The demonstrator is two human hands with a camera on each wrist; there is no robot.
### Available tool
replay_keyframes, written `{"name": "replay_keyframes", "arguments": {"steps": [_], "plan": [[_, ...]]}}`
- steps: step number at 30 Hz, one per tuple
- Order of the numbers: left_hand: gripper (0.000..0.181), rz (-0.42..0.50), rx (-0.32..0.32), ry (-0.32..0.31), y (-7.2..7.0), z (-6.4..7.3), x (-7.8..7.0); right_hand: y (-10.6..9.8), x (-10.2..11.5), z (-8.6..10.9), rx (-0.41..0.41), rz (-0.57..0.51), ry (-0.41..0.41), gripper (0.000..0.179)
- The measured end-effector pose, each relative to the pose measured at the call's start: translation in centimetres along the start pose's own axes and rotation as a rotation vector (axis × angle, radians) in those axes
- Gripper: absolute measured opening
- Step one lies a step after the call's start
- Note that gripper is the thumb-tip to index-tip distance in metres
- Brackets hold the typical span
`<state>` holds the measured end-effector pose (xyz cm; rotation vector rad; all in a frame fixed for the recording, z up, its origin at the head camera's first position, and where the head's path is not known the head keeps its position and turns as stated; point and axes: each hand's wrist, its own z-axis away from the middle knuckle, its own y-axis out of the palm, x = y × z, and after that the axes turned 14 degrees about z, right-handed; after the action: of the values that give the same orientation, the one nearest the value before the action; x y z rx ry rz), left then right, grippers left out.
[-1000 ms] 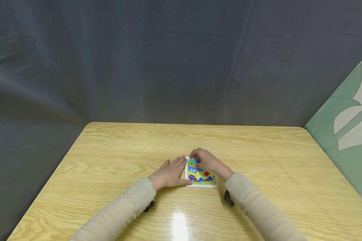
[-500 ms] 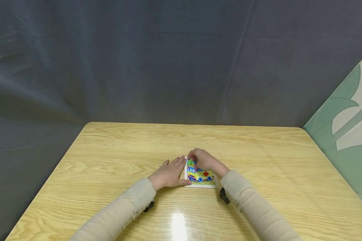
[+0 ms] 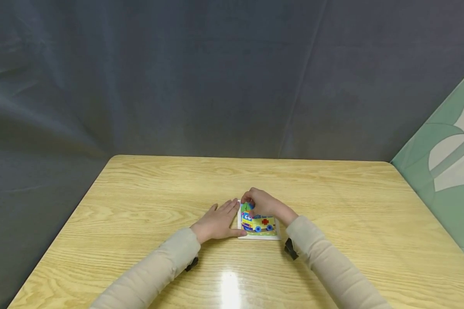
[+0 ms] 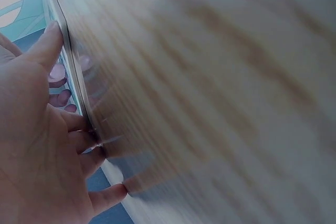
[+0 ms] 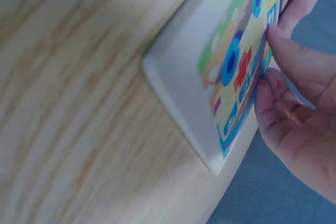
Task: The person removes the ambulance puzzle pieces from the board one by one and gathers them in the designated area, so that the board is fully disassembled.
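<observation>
A white-bordered ambulance picture board [image 3: 260, 233] lies flat near the middle of a wood-grain table [image 3: 170, 180], its picture upright from the person's side: a yellow vehicle with cartoon eyes, blue wheels and a red cross [image 3: 265, 222], above a green strip. The left hand [image 3: 218, 222] lies spread at the board's left side, its fingers stretched out, the fingertips at the upper left border and the thumb over the lower left corner; it is not wrapped around anything. The right hand [image 3: 264, 204] reaches over the top of the board, fingers bent and covering much of the upper picture. In the right wrist view its thumb and fingertips come down onto the printed face with a small gap between them; whether they pinch a piece or merely press on the surface, I cannot tell. That view also shows the board's rounded white corner and bare border on the table. Both arms wear quilted beige sleeves [image 3: 332, 262], with a dark wrist device [image 3: 291, 249] showing beneath each cuff. A dark grey-blue curtain [image 3: 201, 77] hangs behind the table, and a green-and-white leaf-patterned panel [image 3: 444, 150] stands along the right side.
</observation>
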<state>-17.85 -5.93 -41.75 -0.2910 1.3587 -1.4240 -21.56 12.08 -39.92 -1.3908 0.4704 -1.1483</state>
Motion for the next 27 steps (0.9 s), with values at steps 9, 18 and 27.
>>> {"name": "replay_keyframes", "arguments": {"steps": [9,18,27], "plan": [[0.089,-0.006,0.005,-0.004,0.2,-0.1,0.1,-0.1,-0.3,0.2,0.012,0.025,-0.043,0.034],[0.089,-0.014,-0.001,-0.004,0.1,-0.2,0.1,0.0,-0.6,0.2,0.003,0.053,-0.074,0.038],[0.089,-0.003,-0.003,-0.008,0.1,-0.2,0.0,0.0,-1.2,-0.5,0.036,-0.002,-0.062,0.037]]}}
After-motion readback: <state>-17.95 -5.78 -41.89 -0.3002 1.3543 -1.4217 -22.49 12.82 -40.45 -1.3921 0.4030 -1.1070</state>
